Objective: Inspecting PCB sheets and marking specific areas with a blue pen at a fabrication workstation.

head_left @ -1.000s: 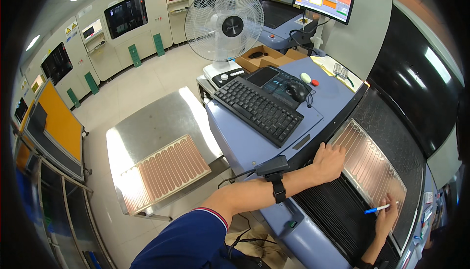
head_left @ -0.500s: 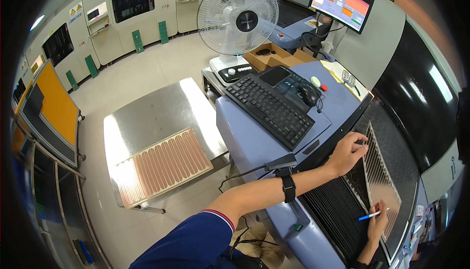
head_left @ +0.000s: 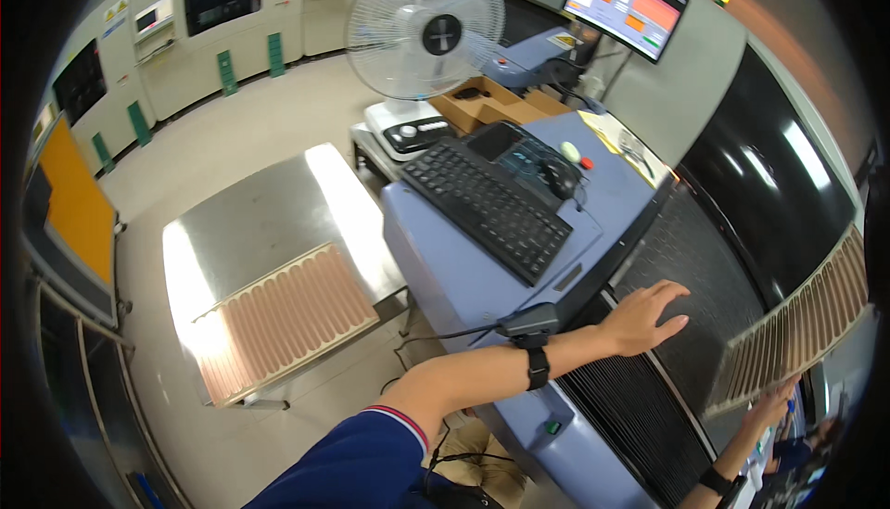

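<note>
My left hand (head_left: 640, 319) is open, thumb and fingers apart, above the edge of the machine's dark bed (head_left: 684, 263). Nothing is in it. At the right, my right hand (head_left: 771, 405) grips the lower edge of a copper-coloured panel (head_left: 797, 333) with long rounded stripes. The panel is raised and tilted over the right side of the bed. Some blue of a pen (head_left: 790, 407) shows by the right fingers. A similar striped copper panel (head_left: 287, 319) lies flat on the steel table (head_left: 269, 198) to the left.
Black ribbed bellows (head_left: 630, 407) run along the machine's front. On the blue-grey top are a keyboard (head_left: 487, 208), a mouse (head_left: 558, 178) and a red button (head_left: 587, 164). A fan (head_left: 426, 31) and a monitor (head_left: 626, 4) stand behind. Another person (head_left: 820, 439) shows at the lower right.
The striped panel has come up off the dark bed and swung right in my right hand. My left hand has let go of its far edge and opened. The whole view has shifted.
</note>
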`<state>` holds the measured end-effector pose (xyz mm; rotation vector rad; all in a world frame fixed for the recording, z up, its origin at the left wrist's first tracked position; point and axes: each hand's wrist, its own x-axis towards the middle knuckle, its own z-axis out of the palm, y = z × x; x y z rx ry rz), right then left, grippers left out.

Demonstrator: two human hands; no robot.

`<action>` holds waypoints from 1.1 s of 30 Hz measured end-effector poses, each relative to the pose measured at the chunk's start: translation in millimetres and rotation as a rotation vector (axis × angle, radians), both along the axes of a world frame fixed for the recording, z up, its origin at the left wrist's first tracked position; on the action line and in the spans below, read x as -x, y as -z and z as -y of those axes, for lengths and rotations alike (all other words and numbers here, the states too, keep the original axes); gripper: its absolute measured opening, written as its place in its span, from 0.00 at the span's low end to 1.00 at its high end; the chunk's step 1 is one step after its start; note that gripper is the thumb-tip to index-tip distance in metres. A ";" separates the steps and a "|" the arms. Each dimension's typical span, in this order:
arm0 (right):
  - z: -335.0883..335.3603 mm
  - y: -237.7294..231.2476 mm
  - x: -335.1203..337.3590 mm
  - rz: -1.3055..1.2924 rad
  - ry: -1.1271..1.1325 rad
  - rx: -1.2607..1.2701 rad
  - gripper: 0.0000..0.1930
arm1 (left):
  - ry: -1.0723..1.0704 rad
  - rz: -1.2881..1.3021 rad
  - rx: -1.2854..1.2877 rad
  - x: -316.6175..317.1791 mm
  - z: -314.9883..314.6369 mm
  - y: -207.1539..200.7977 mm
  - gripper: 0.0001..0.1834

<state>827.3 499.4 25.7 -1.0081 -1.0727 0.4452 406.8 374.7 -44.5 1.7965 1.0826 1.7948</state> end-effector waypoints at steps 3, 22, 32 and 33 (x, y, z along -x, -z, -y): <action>-4.8 1.1 -25.3 -0.413 -0.303 -0.036 0.25 | -0.009 -0.184 -0.080 -4.6 5.7 -4.7 0.27; 103.1 68.7 114.1 1.039 -0.341 0.424 0.21 | -0.222 -0.914 0.291 -2.6 -3.3 26.4 0.35; 126.5 42.5 94.0 1.061 -0.295 0.514 0.19 | -0.286 -0.988 0.447 0.2 6.6 6.0 0.38; 128.9 42.9 92.2 1.072 -0.283 0.509 0.20 | -0.275 -0.988 0.498 -2.0 9.4 0.2 0.38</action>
